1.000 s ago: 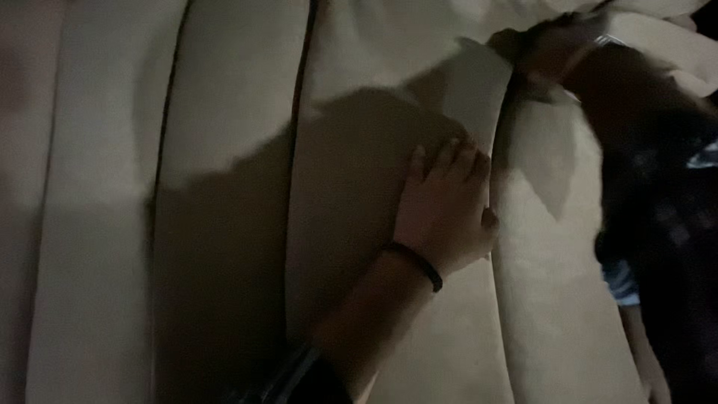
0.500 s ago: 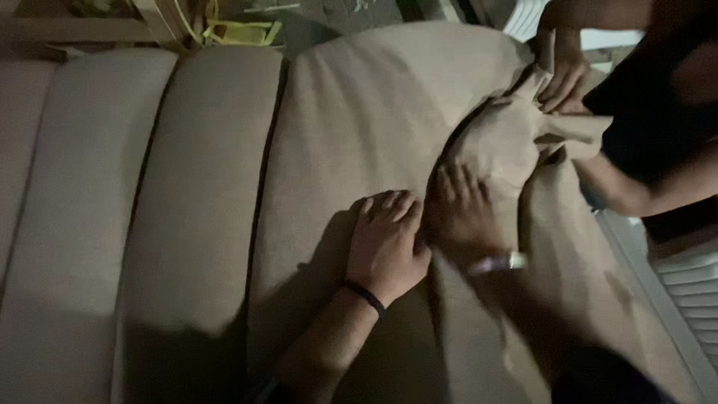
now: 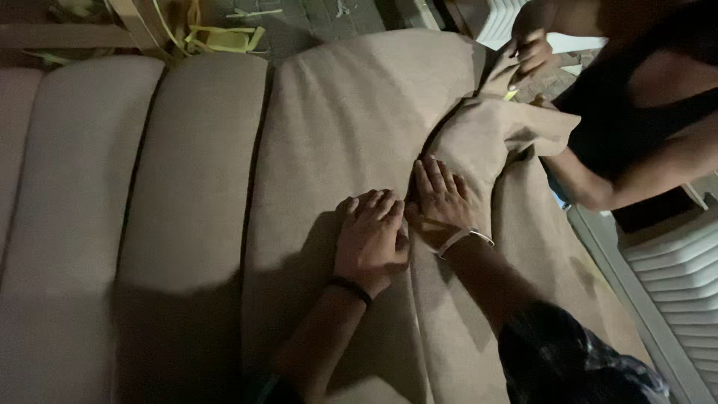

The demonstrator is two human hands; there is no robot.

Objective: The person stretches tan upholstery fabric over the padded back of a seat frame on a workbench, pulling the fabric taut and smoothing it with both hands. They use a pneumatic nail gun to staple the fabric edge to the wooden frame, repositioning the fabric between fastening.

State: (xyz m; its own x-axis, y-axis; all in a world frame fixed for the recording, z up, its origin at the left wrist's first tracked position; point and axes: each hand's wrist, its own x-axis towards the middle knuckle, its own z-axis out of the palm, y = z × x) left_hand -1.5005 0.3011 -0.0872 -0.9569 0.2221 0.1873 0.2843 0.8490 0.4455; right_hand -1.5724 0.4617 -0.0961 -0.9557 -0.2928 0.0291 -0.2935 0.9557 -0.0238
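A beige upholstered piece with padded channels [image 3: 187, 187] fills the view. My left hand [image 3: 372, 238], with a dark band at the wrist, presses flat on the fabric beside a seam. My right hand [image 3: 440, 200], with a light bracelet, lies flat right next to it, fingers at the groove where loose beige cover fabric [image 3: 490, 135] bunches up. Another person's hand [image 3: 532, 52] holds the far end of that loose fabric at the upper right.
The other person [image 3: 643, 112], in a dark top, stands at the right edge. White louvred panels [image 3: 673, 277] lie beside the piece at the right. Wooden slats and yellow straps [image 3: 217, 36] sit on the floor beyond the far edge.
My right hand came down from the top right and now rests beside my left hand at the seam. The view has pulled back, showing the far edge and the other person.
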